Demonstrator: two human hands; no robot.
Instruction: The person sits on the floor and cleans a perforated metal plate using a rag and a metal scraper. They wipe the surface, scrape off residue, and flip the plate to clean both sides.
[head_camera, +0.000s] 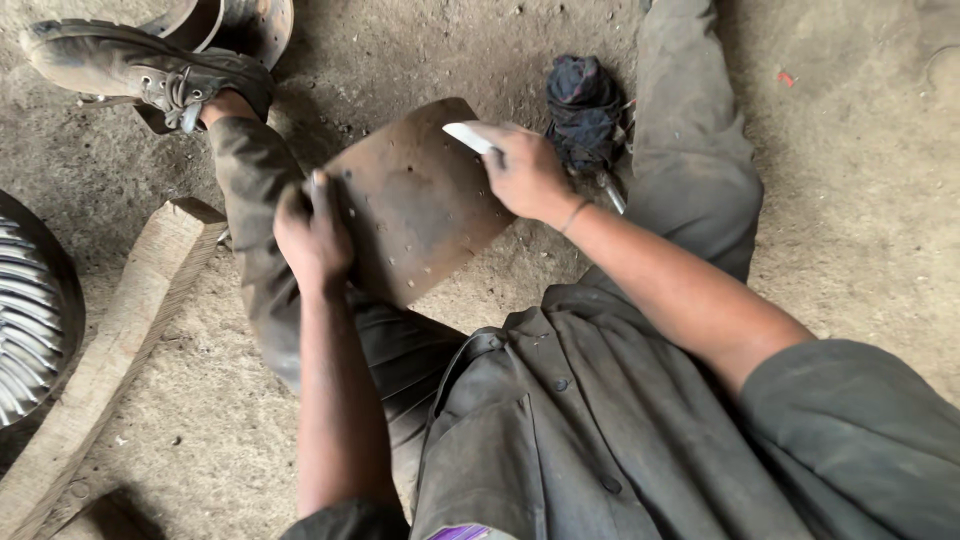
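A rusty curved metal plate (415, 205) with several small holes rests on my left leg, tilted toward me. My left hand (312, 235) grips its left edge. My right hand (525, 172) holds a small white piece (468, 136), like chalk or a scraper, pressed against the plate's upper right edge.
A dark rag bundle (584, 105) lies on the dirt floor beyond my right hand, with a metal tool (612, 195) beside it. A wooden beam (120, 330) lies to the left, next to a large toothed gear (30, 310). My shoe (140, 65) rests by a metal drum (255, 25).
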